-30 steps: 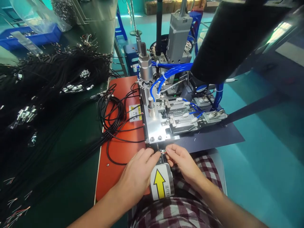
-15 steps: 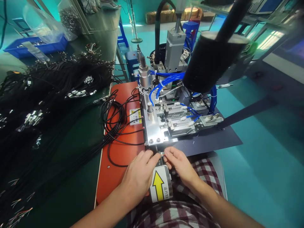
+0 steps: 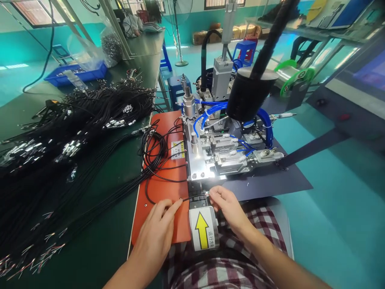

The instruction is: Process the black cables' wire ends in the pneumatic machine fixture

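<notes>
A thin black cable runs across the near end of the machine's track, between my two hands. Over the orange-red plate, my left hand has its fingers closed on the cable. My right hand pinches the cable's bright stripped end between thumb and forefinger, just right of the track. What lies inside the right fingertips is partly hidden. Close below is a white cover with a yellow arrow. Several more black cables lie looped on the plate, with some ends at the machine's side.
A large pile of black cables with shiny ends covers the dark green bench on the left. A blue tray sits behind it. Blue air hoses and a black cylinder rise over the machine. A green-rimmed spool stands beyond.
My left hand has moved left and down along the cable, exposing a length of it. My right hand stays at the cable's end. The camera view has tilted up and shifted left.
</notes>
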`<state>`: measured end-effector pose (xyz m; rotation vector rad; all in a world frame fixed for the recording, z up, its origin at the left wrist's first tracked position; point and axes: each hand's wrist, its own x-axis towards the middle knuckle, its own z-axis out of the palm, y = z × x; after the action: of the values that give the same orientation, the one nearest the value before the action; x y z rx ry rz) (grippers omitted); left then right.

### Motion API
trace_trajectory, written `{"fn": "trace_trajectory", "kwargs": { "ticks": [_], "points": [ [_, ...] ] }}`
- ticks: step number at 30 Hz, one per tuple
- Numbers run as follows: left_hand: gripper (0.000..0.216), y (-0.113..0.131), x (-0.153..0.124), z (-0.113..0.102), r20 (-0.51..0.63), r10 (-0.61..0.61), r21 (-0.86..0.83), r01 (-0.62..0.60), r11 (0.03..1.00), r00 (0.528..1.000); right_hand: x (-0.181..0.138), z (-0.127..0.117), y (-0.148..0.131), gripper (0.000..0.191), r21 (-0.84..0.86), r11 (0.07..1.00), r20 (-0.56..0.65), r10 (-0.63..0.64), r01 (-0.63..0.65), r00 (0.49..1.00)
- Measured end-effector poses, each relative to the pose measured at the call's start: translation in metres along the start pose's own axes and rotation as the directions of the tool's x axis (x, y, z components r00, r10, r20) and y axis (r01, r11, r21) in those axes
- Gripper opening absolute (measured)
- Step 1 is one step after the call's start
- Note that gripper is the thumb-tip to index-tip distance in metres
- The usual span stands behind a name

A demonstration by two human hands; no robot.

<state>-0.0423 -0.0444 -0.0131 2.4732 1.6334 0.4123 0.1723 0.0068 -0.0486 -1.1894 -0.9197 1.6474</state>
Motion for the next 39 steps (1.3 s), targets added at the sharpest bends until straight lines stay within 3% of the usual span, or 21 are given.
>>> {"fn": "trace_trajectory", "kwargs": {
  "ticks": [6, 14, 29, 39],
  "points": [
    [0.051, 0.008, -0.015, 0.015, 0.004, -0.114, 0.221, 0.110, 0.969, 0.994, 0.001, -0.012, 0.014, 0.034, 0.007, 1.000, 0.006, 0.021, -0.021, 1.000],
    [0.052, 0.015, -0.013, 0.018, -0.045, -0.120, 0.277, 0.128, 0.952, 0.992, -0.016, -0.046, 0.035, 0.037, -0.019, 0.997, -0.116, 0.066, -0.069, 0.991],
    [0.052, 0.013, -0.011, 0.026, -0.041, -0.185, 0.244, 0.189, 0.951, 0.982, -0.041, -0.061, 0.058, 0.039, 0.004, 0.978, -0.204, 0.205, -0.209, 0.957],
    [0.050, -0.015, 0.043, 0.038, -0.052, -0.136, 0.038, 0.138, 0.990, 0.989, -0.044, -0.077, 0.074, 0.047, -0.102, 0.974, -0.226, 0.174, -0.201, 0.958]
  ]
}}
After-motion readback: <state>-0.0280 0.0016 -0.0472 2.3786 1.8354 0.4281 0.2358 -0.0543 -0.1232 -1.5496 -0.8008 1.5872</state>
